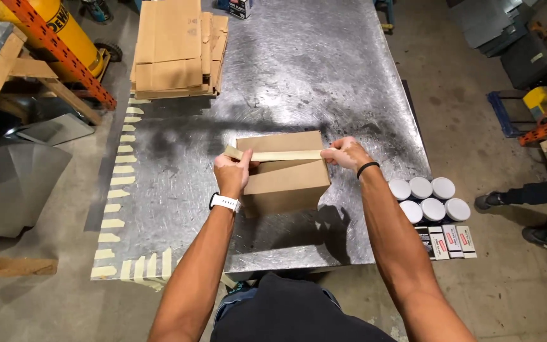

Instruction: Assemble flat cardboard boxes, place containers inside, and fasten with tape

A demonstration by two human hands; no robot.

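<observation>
While hands pinch tape strip point(278, 155) taut over box point(284, 177), metal table point(324, 76) bare beyond.

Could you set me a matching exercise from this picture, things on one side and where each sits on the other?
1. brown cardboard box
2. stack of flattened cardboard sheets
3. round white lids
4. row of pre-cut tan tape strips

a. table's left edge
b. floor, right of the table
c. table's far left corner
d. between both hands

Pairs: 1-d, 2-c, 3-b, 4-a
</observation>
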